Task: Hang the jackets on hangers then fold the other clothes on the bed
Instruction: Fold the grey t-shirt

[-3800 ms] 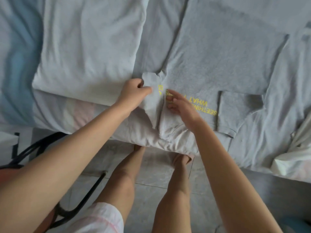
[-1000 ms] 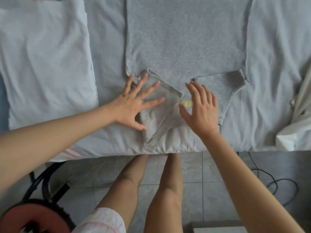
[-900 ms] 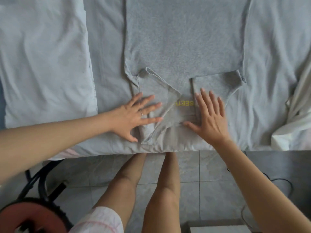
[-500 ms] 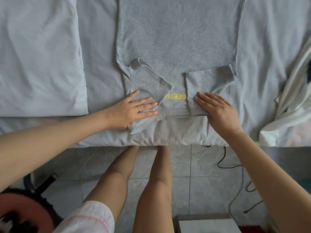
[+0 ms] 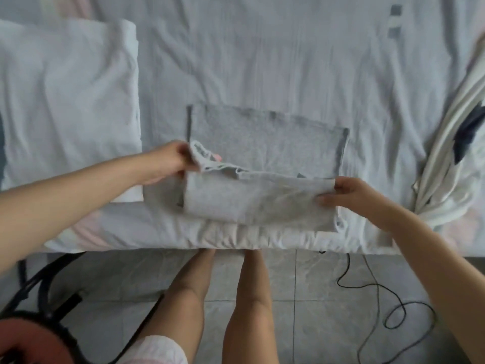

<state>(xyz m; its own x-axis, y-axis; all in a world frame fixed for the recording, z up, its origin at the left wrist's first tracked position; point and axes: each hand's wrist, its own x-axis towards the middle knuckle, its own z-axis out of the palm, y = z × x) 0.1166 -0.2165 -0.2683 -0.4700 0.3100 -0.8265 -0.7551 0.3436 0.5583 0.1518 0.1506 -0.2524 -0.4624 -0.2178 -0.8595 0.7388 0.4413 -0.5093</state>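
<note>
Half a second ago my palms lay flat on the tucked-in sleeves; now my left hand (image 5: 170, 161) pinches the near left corner of the grey T-shirt (image 5: 265, 148) and my right hand (image 5: 349, 193) pinches its right end, raising the near layer to double it over. The shirt is already a short rectangle near the bed's edge, so I judge this fold nearly done. It lies on the wrinkled pale bedsheet (image 5: 288, 61), with a white folded cloth (image 5: 65, 101) to the left and a white garment with dark marks (image 5: 451, 158) to the right. Below are the tiled floor (image 5: 315, 324), a black cable (image 5: 348, 261) and a red-seated chair (image 5: 29, 345).
</note>
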